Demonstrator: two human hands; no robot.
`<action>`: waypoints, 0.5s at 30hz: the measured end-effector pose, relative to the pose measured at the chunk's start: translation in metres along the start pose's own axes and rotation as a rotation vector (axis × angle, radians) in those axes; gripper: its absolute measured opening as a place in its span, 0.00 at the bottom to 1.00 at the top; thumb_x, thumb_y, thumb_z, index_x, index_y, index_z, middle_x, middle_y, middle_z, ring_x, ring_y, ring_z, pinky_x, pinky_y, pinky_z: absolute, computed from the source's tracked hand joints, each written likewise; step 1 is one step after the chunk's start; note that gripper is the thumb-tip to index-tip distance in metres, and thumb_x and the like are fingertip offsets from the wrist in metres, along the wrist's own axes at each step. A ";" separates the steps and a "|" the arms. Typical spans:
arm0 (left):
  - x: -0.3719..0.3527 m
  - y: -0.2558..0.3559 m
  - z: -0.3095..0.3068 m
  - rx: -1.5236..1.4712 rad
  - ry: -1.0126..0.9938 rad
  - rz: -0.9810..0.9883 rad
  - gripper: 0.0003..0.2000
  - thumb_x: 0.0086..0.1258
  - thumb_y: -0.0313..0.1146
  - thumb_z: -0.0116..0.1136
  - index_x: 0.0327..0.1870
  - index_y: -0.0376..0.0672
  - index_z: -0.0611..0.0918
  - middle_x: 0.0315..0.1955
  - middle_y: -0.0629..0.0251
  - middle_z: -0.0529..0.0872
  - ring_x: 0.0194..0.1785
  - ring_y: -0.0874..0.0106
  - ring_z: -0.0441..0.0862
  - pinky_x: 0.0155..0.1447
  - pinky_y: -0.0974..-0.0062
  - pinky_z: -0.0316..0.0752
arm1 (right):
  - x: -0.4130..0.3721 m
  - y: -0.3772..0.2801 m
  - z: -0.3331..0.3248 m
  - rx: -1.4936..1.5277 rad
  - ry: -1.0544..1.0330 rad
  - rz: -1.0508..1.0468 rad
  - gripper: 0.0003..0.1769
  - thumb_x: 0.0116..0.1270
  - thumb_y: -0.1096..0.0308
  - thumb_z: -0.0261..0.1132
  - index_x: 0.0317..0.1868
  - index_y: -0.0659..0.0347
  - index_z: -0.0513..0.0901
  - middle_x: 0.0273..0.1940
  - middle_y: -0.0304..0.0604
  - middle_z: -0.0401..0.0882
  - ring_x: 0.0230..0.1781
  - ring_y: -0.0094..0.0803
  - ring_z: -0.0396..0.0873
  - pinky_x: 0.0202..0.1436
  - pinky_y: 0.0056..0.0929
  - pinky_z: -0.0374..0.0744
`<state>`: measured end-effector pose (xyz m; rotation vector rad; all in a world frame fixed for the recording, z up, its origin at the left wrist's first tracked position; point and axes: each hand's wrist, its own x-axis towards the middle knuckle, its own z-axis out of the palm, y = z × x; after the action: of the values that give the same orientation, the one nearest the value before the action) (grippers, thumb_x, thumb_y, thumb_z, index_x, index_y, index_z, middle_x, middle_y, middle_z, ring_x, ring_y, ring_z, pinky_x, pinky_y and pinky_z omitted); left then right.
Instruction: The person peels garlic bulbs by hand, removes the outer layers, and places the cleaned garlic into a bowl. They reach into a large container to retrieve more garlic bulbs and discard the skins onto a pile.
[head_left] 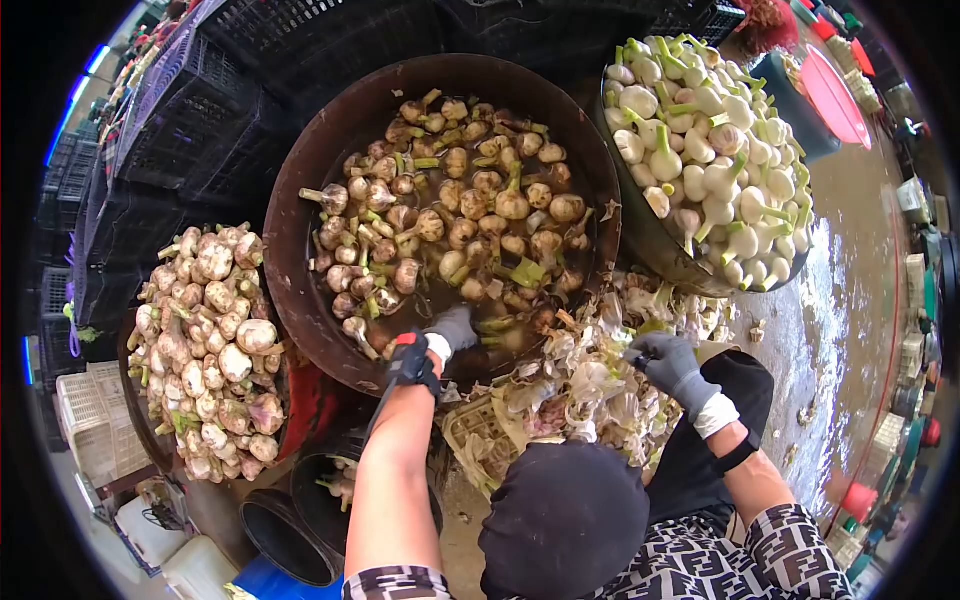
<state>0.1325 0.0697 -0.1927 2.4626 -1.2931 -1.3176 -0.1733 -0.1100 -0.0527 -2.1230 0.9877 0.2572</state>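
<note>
My left hand (455, 328), in a grey glove, reaches over the near rim of a large brown tub (290, 215). Its fingers dip toward murky water among floating garlic bulbs (470, 205) with cut stems and dirty skins, so they are mostly hidden. My right hand (676, 370), also gloved in grey, is closed above a heap of peeled garlic skins (585, 385). Something small and dark shows at its fingertips, and I cannot tell what it is. Both wrists wear dark straps over white cuffs.
Cleaned white garlic (715, 150) fills a tub at the right. Unwashed bulbs (215, 340) are piled at the left. Black crates (185, 110) stack behind, dark buckets (290, 535) stand at lower left, and a yellowish basket (480, 440) sits below the tub. Wet floor (840, 270) lies right.
</note>
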 end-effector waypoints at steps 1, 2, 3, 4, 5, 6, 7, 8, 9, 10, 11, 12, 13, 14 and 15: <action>0.005 0.000 0.006 0.036 -0.090 0.008 0.35 0.44 0.40 0.67 0.57 0.39 0.70 0.50 0.47 0.76 0.53 0.54 0.74 0.57 0.65 0.69 | 0.000 -0.008 0.002 0.120 -0.027 -0.027 0.10 0.56 0.62 0.65 0.33 0.59 0.82 0.32 0.48 0.80 0.33 0.42 0.79 0.38 0.31 0.76; 0.010 -0.001 0.010 0.028 -0.130 0.005 0.34 0.43 0.42 0.68 0.55 0.40 0.72 0.48 0.47 0.77 0.53 0.55 0.74 0.56 0.66 0.69 | -0.001 -0.016 0.001 0.117 -0.031 -0.023 0.10 0.56 0.62 0.65 0.33 0.59 0.82 0.32 0.48 0.80 0.33 0.42 0.79 0.38 0.31 0.76; 0.010 0.001 0.003 0.027 -0.131 0.007 0.34 0.43 0.42 0.68 0.55 0.40 0.72 0.48 0.47 0.77 0.53 0.55 0.74 0.56 0.66 0.69 | -0.001 -0.025 0.000 0.119 -0.041 -0.046 0.11 0.56 0.62 0.65 0.36 0.59 0.81 0.34 0.48 0.80 0.34 0.41 0.79 0.39 0.31 0.76; 0.005 0.002 -0.006 0.010 -0.143 -0.046 0.34 0.42 0.43 0.68 0.54 0.41 0.73 0.47 0.47 0.78 0.52 0.55 0.75 0.56 0.66 0.69 | -0.003 -0.032 -0.002 0.123 -0.049 -0.066 0.12 0.56 0.63 0.65 0.38 0.59 0.81 0.35 0.48 0.80 0.35 0.40 0.80 0.40 0.30 0.76; -0.003 0.001 -0.016 -0.006 -0.154 -0.103 0.34 0.42 0.45 0.69 0.53 0.41 0.74 0.46 0.47 0.78 0.51 0.55 0.76 0.55 0.66 0.70 | -0.004 -0.036 -0.002 0.129 -0.059 -0.090 0.13 0.56 0.63 0.65 0.41 0.59 0.80 0.37 0.48 0.80 0.36 0.39 0.80 0.40 0.30 0.76; -0.007 -0.008 -0.019 -0.023 -0.089 0.013 0.28 0.43 0.49 0.66 0.44 0.39 0.79 0.39 0.47 0.81 0.46 0.53 0.78 0.49 0.65 0.73 | -0.005 -0.034 0.003 0.260 -0.062 -0.108 0.16 0.57 0.65 0.65 0.46 0.59 0.79 0.39 0.44 0.81 0.36 0.32 0.80 0.42 0.28 0.77; -0.026 0.003 -0.036 -0.048 -0.057 0.017 0.27 0.42 0.49 0.68 0.41 0.39 0.79 0.37 0.50 0.82 0.43 0.56 0.79 0.47 0.67 0.73 | -0.002 -0.036 0.007 0.265 -0.058 -0.113 0.16 0.57 0.65 0.65 0.46 0.59 0.79 0.39 0.44 0.81 0.36 0.32 0.80 0.42 0.28 0.77; -0.044 0.014 -0.047 -0.248 -0.004 -0.009 0.27 0.41 0.47 0.70 0.41 0.40 0.79 0.37 0.52 0.82 0.42 0.58 0.79 0.46 0.68 0.73 | 0.001 -0.040 0.012 0.479 -0.098 -0.091 0.16 0.58 0.65 0.64 0.47 0.59 0.79 0.38 0.42 0.81 0.35 0.29 0.79 0.41 0.27 0.77; -0.060 0.024 -0.053 -0.448 0.048 -0.031 0.26 0.40 0.45 0.71 0.41 0.40 0.79 0.36 0.55 0.81 0.40 0.60 0.80 0.46 0.68 0.73 | 0.003 -0.048 0.017 0.691 -0.137 -0.066 0.16 0.59 0.65 0.64 0.47 0.59 0.78 0.38 0.40 0.81 0.35 0.25 0.78 0.40 0.25 0.77; -0.076 0.038 -0.058 -0.443 0.050 -0.026 0.26 0.40 0.45 0.71 0.41 0.40 0.79 0.36 0.55 0.81 0.40 0.60 0.80 0.46 0.68 0.73 | 0.003 -0.069 0.015 0.957 -0.212 0.084 0.16 0.61 0.65 0.63 0.49 0.61 0.78 0.36 0.40 0.80 0.32 0.22 0.77 0.36 0.21 0.77; -0.090 0.055 -0.062 -0.420 0.220 0.048 0.26 0.39 0.43 0.72 0.41 0.41 0.78 0.36 0.56 0.81 0.40 0.61 0.79 0.46 0.69 0.73 | 0.005 -0.086 0.015 1.016 -0.222 0.139 0.18 0.61 0.61 0.63 0.48 0.63 0.77 0.34 0.38 0.79 0.28 0.19 0.76 0.29 0.16 0.75; -0.103 0.074 -0.065 -0.396 0.390 0.126 0.26 0.39 0.40 0.73 0.40 0.41 0.78 0.36 0.58 0.80 0.40 0.63 0.78 0.46 0.69 0.73 | 0.009 -0.097 0.016 1.001 -0.253 0.159 0.18 0.62 0.62 0.62 0.49 0.63 0.76 0.33 0.37 0.78 0.26 0.17 0.74 0.27 0.15 0.73; -0.117 0.094 -0.066 -0.286 0.484 0.157 0.26 0.37 0.40 0.74 0.41 0.41 0.78 0.38 0.59 0.78 0.41 0.62 0.77 0.47 0.69 0.72 | 0.012 -0.106 0.016 0.986 -0.283 0.180 0.18 0.63 0.62 0.61 0.51 0.64 0.75 0.33 0.35 0.78 0.23 0.16 0.73 0.25 0.14 0.72; -0.130 0.112 -0.068 -0.263 0.515 0.207 0.28 0.37 0.40 0.74 0.42 0.42 0.77 0.39 0.59 0.77 0.42 0.62 0.77 0.47 0.69 0.72 | 0.015 -0.110 0.021 1.044 -0.259 0.181 0.17 0.62 0.59 0.63 0.43 0.64 0.76 0.29 0.34 0.77 0.21 0.16 0.71 0.22 0.14 0.69; -0.139 0.125 -0.067 -0.243 0.545 0.256 0.29 0.37 0.40 0.74 0.43 0.42 0.76 0.40 0.59 0.76 0.43 0.62 0.76 0.48 0.69 0.71 | 0.018 -0.116 0.024 1.101 -0.237 0.181 0.17 0.60 0.56 0.64 0.36 0.63 0.78 0.25 0.33 0.76 0.18 0.16 0.70 0.19 0.14 0.66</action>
<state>0.0604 0.0658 -0.0075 2.1746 -1.1699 -0.6325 -0.0744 -0.0558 -0.0128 -0.9825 0.8756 0.0197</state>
